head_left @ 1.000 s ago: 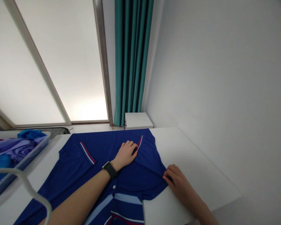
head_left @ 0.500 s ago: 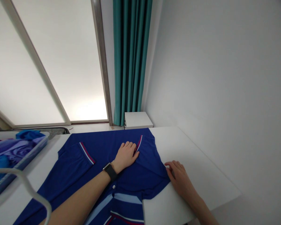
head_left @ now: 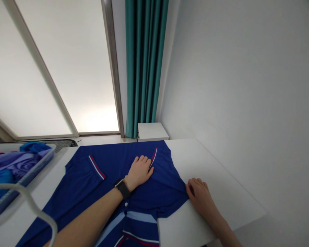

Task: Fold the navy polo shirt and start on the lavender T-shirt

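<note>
A dark blue polo shirt (head_left: 113, 164) with red and white sleeve trim and pale chest stripes lies spread on a white table (head_left: 211, 178). My left hand (head_left: 139, 171), a black watch on its wrist, lies flat and open on the shirt beside a folded sleeve edge. My right hand (head_left: 200, 195) rests at the shirt's right edge with its fingers curled against the fabric; whether it pinches the cloth is hidden.
A basket (head_left: 28, 171) of blue and purple clothes stands at the left. A white curved tube (head_left: 33, 209) crosses the lower left. A small white cabinet (head_left: 151, 131) and a teal curtain (head_left: 144, 65) stand behind the table, and a white wall runs along the right.
My right hand has slid a little to the right along the shirt's edge, drawing the fabric out. My left hand flattened its fingers and stayed in place.
</note>
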Motion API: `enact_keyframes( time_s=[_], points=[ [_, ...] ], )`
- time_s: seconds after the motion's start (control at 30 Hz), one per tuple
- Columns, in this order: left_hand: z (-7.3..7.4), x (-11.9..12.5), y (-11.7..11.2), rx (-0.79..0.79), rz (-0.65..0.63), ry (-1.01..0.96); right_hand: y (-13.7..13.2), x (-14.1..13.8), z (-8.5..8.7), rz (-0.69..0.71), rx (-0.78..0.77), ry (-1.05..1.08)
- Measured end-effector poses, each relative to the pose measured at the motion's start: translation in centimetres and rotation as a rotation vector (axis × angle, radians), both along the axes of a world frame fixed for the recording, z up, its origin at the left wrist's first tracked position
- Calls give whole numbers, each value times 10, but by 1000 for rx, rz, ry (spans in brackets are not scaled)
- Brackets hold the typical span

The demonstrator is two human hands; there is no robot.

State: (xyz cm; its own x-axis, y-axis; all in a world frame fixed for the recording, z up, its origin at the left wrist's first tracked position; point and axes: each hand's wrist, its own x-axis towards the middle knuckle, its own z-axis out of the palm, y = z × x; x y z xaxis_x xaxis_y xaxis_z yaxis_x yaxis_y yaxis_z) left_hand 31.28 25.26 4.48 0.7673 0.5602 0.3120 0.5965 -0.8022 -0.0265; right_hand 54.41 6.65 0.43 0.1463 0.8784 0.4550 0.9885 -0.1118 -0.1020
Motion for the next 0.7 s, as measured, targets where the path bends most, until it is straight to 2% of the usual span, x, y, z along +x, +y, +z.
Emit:
enact_keyframes(
  time_s=[0.1,0.23,0.37,0.47,0.7],
  points=[
    [1,0,0,-14,-6,0,1,-1,7,19,-1,62],
    [3,-2,-1,-43,-28,-17,2,-11,19,137,37,188],
    [5,-3,-1,-46,-67,17,0,-21,23,205,-5,194],
    [6,-3,0,-41,-84,40,-3,-20,19,203,-25,183],
    [7,-3,-1,-66,-95,25,-9,-7,13,123,52,210]
  ],
)
